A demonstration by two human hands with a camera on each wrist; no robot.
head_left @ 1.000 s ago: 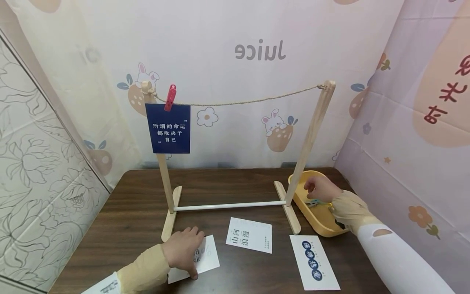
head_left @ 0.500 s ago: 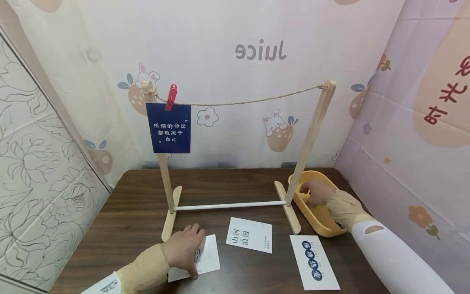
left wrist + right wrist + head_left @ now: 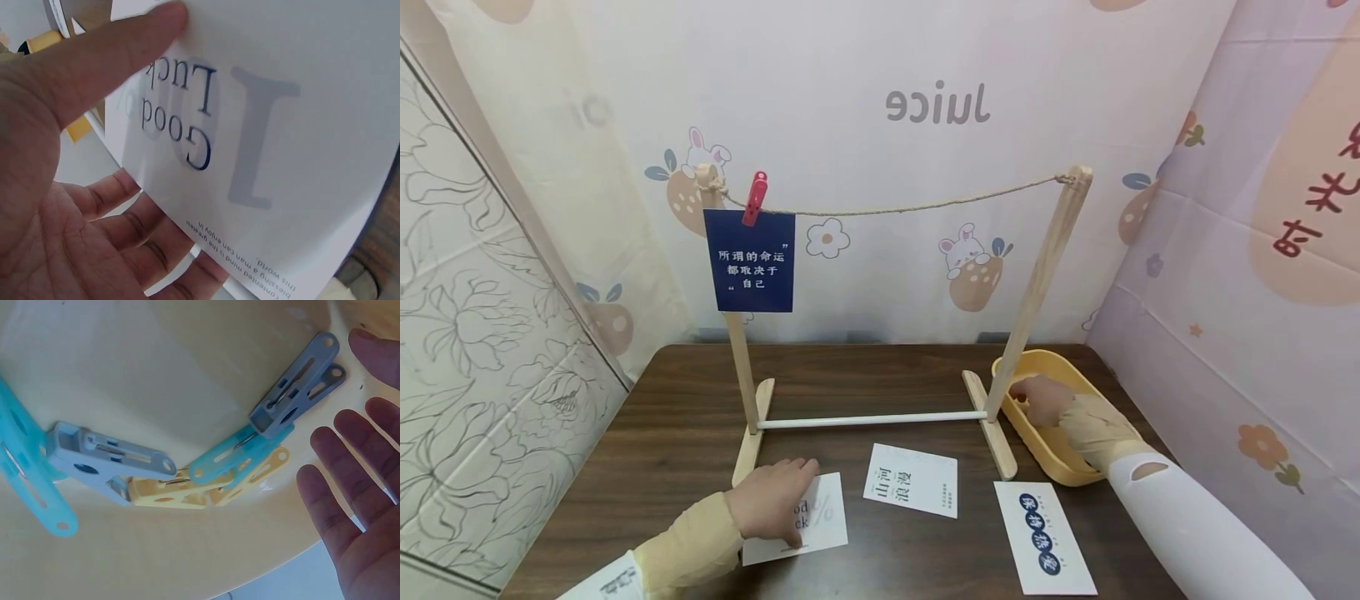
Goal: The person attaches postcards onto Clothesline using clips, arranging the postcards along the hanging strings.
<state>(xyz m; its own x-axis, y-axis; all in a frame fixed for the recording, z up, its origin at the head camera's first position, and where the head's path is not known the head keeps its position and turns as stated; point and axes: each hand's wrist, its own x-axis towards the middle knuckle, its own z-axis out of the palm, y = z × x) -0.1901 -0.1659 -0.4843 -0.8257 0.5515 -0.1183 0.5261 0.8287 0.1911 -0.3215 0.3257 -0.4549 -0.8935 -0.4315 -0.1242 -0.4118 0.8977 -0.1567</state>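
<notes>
My left hand (image 3: 771, 500) holds a white "Good Luck" card (image 3: 262, 144) at the table's front left. Its thumb lies on the printed face and the other fingers are at the card's edge and behind it; the card tilts. Over the yellow tray (image 3: 1063, 473) at the right is my right hand (image 3: 1045, 400), reaching down inside. In the right wrist view its fingers are extended, with nothing between them. Closest to them is a dark grey clothespin (image 3: 297, 387). Beside it lie a teal clothespin (image 3: 228, 453), a yellow clothespin (image 3: 165, 492) and a light grey clothespin (image 3: 103, 453).
A wooden stand (image 3: 1030, 292) carries a twine line (image 3: 880, 212). A red clothespin (image 3: 756, 198) fixes a navy card (image 3: 748, 267) at its left end. On the brown table (image 3: 850, 375) lie a white card (image 3: 913, 479) in the middle and another white card (image 3: 1047, 533) at right.
My right hand has moved down and left, deeper into the tray. The card in my left hand has shifted slightly up. The head view has turned a little to the left.
</notes>
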